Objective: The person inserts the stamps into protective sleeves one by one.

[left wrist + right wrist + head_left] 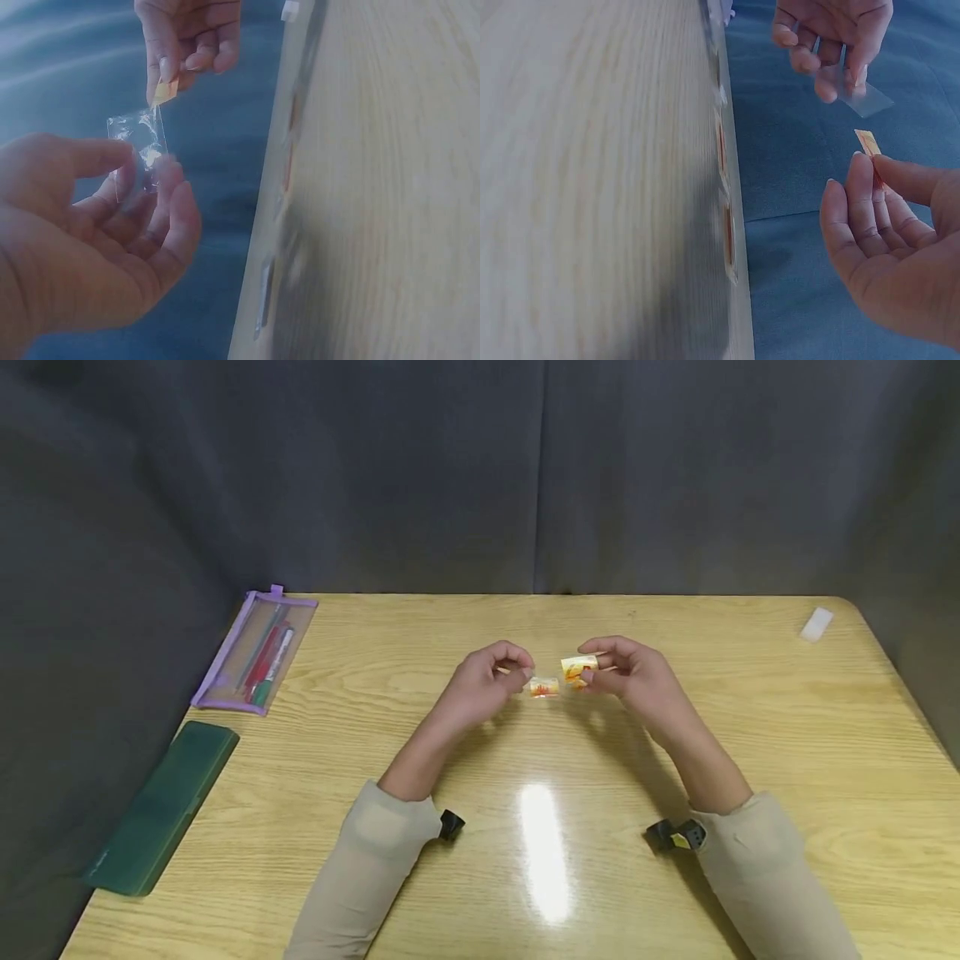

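Note:
In the left wrist view, my left hand [97,232] pinches a small clear plastic sleeve [139,135] between thumb and fingers. Its glossy surface catches the light. Opposite it, my right hand [633,681] pinches a small yellow-and-orange printed piece [576,668] by its edge. From the right wrist, this printed piece [868,142] shows thin and nearly edge-on, just below the sleeve's corner. Both hands are raised above the table's far half. Beneath them on the tabletop lies a small orange-printed packet [544,687], and another [730,236] shows in the right wrist view.
A purple-trimmed mesh pouch [225,643] with several pens lies at the far left. Nearer, a dark green case [165,810] rests along the left edge. A small white block [816,624] sits at the far right of the wooden table [787,760]. Dark curtains [420,477] hang behind.

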Demonstrator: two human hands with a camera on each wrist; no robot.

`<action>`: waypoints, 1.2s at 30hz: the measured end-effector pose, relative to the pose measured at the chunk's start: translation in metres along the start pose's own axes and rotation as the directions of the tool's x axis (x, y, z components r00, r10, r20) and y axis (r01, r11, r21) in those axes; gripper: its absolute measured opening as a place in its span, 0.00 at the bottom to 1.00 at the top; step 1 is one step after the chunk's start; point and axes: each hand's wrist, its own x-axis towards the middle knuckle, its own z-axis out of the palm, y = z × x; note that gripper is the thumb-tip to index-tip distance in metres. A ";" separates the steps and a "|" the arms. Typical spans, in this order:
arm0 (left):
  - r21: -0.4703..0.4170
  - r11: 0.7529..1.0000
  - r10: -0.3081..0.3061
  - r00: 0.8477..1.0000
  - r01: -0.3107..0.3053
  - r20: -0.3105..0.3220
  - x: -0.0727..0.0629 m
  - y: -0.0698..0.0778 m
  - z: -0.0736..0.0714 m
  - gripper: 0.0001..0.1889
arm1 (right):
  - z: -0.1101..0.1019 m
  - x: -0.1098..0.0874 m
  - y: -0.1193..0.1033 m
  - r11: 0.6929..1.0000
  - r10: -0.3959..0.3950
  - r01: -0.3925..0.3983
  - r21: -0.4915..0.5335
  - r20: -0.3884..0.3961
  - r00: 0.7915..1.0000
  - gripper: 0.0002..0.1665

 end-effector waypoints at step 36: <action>-0.250 0.968 -0.041 0.986 -0.001 -0.164 0.003 -0.007 0.013 0.16 | -0.002 -0.006 -0.002 0.997 -0.008 0.010 0.076 -0.025 1.000 0.20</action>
